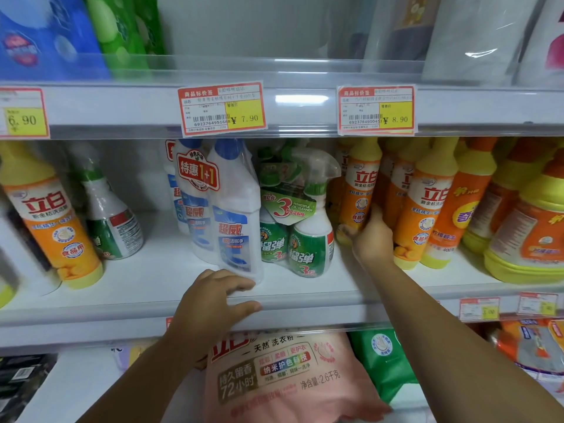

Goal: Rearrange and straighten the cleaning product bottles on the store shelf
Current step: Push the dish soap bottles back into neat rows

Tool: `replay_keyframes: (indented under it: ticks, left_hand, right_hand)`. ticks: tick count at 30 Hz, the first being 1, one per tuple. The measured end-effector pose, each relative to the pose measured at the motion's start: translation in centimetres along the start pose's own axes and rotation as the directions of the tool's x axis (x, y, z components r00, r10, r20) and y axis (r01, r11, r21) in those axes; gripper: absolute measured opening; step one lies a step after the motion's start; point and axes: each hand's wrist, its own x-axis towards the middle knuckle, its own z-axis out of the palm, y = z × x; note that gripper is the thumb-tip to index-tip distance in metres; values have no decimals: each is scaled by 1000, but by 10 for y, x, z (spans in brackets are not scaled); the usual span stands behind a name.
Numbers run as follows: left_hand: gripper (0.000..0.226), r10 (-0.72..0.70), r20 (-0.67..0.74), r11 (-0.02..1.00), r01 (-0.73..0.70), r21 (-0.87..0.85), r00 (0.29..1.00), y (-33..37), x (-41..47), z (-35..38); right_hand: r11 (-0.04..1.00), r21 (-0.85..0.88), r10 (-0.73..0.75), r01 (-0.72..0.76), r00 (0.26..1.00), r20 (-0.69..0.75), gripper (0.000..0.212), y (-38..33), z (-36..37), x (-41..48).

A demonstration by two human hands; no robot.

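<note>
On the middle shelf [128, 297] stands a wrapped twin pack of white and blue toilet cleaner bottles [227, 209], slightly tilted. Right of it is a twin pack of green spray bottles [300, 239]. A row of orange bottles with yellow caps [427, 203] fills the right side. My left hand [213, 300] rests on the shelf's front lip, fingers spread, fingertips at the base of the blue pack. My right hand [374, 236] is wrapped around the lower part of the leftmost orange bottle [360, 190] in that row.
A lone orange bottle [52, 221] and a green and white spray bottle [111, 215] stand at the left, with a gap between them and the blue pack. Price tags [222, 108] hang on the upper rail. A pink detergent bag [287, 374] lies on the shelf below.
</note>
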Motion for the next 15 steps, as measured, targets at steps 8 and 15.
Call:
replay_keyframes:
  ticks: [8, 15]
  left_hand:
    - [42, 8, -15, 1000, -8, -2, 1000, 1, -2, 0]
    - [40, 28, -27, 1000, -28, -3, 999, -4, -8, -5]
  right_hand:
    - [1000, 7, 11, -11, 1000, 6, 66, -2, 3, 5]
    - [997, -36, 71, -67, 993, 96, 70, 0, -13, -16]
